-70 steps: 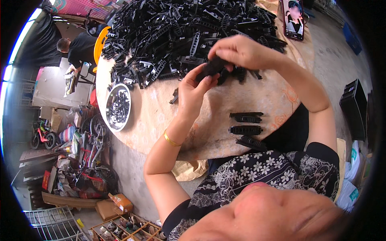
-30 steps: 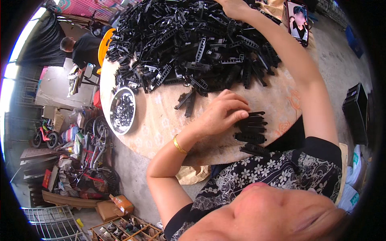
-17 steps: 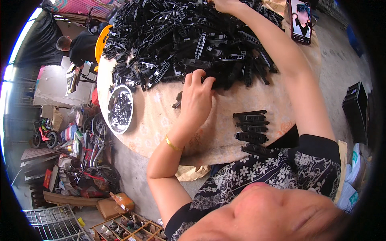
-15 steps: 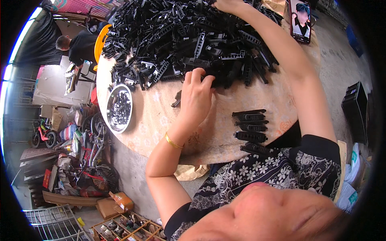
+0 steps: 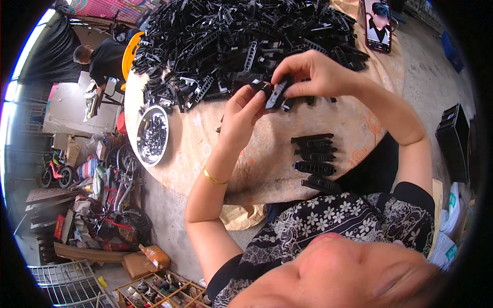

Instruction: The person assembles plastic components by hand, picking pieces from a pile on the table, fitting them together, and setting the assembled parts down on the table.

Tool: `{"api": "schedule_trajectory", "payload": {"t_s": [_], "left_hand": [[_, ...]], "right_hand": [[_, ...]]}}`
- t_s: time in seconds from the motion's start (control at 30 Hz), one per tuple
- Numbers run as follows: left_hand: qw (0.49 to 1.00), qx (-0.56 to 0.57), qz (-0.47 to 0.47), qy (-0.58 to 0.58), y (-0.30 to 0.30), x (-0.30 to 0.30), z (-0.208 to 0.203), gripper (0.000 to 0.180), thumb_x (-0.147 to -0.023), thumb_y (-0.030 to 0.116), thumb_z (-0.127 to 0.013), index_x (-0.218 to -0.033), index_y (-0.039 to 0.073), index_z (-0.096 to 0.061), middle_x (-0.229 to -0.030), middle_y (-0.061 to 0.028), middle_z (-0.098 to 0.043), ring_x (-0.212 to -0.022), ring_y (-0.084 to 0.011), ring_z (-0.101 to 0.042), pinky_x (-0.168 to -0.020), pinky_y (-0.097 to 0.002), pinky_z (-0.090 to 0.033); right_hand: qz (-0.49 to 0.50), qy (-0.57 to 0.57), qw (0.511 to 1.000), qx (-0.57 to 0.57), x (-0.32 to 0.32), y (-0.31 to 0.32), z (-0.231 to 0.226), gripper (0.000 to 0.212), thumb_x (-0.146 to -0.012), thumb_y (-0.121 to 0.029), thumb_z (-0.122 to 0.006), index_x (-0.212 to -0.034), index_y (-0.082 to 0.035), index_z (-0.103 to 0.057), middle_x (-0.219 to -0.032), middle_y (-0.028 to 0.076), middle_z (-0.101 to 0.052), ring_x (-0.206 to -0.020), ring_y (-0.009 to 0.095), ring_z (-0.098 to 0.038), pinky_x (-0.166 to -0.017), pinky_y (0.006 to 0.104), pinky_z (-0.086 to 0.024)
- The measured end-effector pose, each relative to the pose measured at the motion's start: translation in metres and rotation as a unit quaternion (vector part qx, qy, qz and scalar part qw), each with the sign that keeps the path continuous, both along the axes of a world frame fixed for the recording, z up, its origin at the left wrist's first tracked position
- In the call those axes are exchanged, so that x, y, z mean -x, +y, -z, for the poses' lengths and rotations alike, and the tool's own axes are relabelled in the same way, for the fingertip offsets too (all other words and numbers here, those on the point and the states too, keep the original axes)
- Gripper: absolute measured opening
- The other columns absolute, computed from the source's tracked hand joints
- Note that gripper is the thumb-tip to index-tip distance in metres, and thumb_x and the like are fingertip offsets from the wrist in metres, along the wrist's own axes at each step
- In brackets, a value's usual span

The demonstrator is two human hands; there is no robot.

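Observation:
In front of the heap, my two hands are close together. My right hand (image 5: 317, 77) pinches a black ridged plastic part (image 5: 278, 94) between thumb and fingers, holding it at a slant. Beside it, my left hand (image 5: 240, 114) has its thumb and fingers closed on another small black plastic piece (image 5: 260, 85). Whether the two pieces touch is hard to make out. The large heap of black plastic parts (image 5: 205, 49) covers the far side of the round table. Nearer me, several long black parts (image 5: 314, 167) lie in a stacked row on the cloth.
A white-rimmed bowl (image 5: 138, 137) of small parts stands at the table's left. The phone (image 5: 377, 25) leans at the far right of the patterned tablecloth (image 5: 190, 169). A black crate (image 5: 453, 143) is on the floor to the right. Another person (image 5: 105, 61) sits at the far left.
My right hand has come back from the far side of the heap to meet my left hand. My left hand has lifted slightly off the heap's near edge with a black piece.

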State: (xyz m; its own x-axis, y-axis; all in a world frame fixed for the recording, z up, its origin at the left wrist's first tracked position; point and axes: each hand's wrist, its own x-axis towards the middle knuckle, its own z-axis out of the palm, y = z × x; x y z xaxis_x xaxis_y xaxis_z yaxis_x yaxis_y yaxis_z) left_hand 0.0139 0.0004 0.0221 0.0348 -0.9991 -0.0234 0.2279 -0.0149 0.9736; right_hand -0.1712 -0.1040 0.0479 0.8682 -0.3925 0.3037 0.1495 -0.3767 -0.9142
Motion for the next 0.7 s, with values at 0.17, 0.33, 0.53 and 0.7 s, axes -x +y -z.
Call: {"api": "schedule_trajectory", "payload": {"t_s": [0.17,0.33,0.53,0.7], "left_hand": [[0.998,-0.050,0.034,0.015,0.001,-0.010,0.005,0.023,-0.092,0.017,-0.053,-0.104,-0.002,-0.059,-0.082,-0.0017,-0.060,-0.066,-0.0074,-0.052,-0.057,-0.0190,-0.042],[0.992,-0.054,0.030,-0.113,-0.001,-0.011,0.012,0.028,-0.094,0.021,-0.050,-0.099,-0.004,-0.061,-0.076,-0.0020,-0.059,-0.056,-0.0066,-0.047,-0.051,-0.0187,-0.038],[0.995,-0.035,0.025,-0.085,0.004,-0.002,0.000,0.031,-0.094,0.021,-0.049,-0.108,-0.006,-0.056,-0.075,-0.0029,-0.060,-0.063,-0.0085,-0.057,-0.052,-0.0201,-0.044],[0.979,0.001,0.039,-0.199,0.010,0.002,-0.007,0.030,-0.090,0.012,-0.053,-0.114,-0.007,-0.051,-0.078,-0.0057,-0.061,-0.065,-0.0106,-0.060,-0.051,-0.0197,-0.046]], "right_hand": [[0.064,0.069,0.990,0.100,-0.004,0.010,0.000,0.027,-0.074,-0.002,-0.068,-0.099,0.001,-0.062,-0.089,0.009,-0.063,-0.080,0.014,-0.060,-0.072,0.0257,-0.048],[0.081,-0.010,0.968,0.239,-0.007,0.004,0.022,0.028,-0.073,-0.002,-0.066,-0.100,0.000,-0.062,-0.087,0.013,-0.063,-0.074,0.022,-0.061,-0.066,0.0286,-0.048],[0.124,-0.028,0.954,0.271,-0.004,0.019,0.019,0.028,-0.073,-0.002,-0.066,-0.100,0.000,-0.061,-0.080,0.013,-0.060,-0.070,0.026,-0.059,-0.061,0.0319,-0.047],[0.128,-0.003,0.947,0.296,0.001,0.017,0.023,0.033,-0.071,-0.006,-0.068,-0.103,-0.002,-0.061,-0.089,0.014,-0.059,-0.078,0.028,-0.059,-0.066,0.0336,-0.048]]}}
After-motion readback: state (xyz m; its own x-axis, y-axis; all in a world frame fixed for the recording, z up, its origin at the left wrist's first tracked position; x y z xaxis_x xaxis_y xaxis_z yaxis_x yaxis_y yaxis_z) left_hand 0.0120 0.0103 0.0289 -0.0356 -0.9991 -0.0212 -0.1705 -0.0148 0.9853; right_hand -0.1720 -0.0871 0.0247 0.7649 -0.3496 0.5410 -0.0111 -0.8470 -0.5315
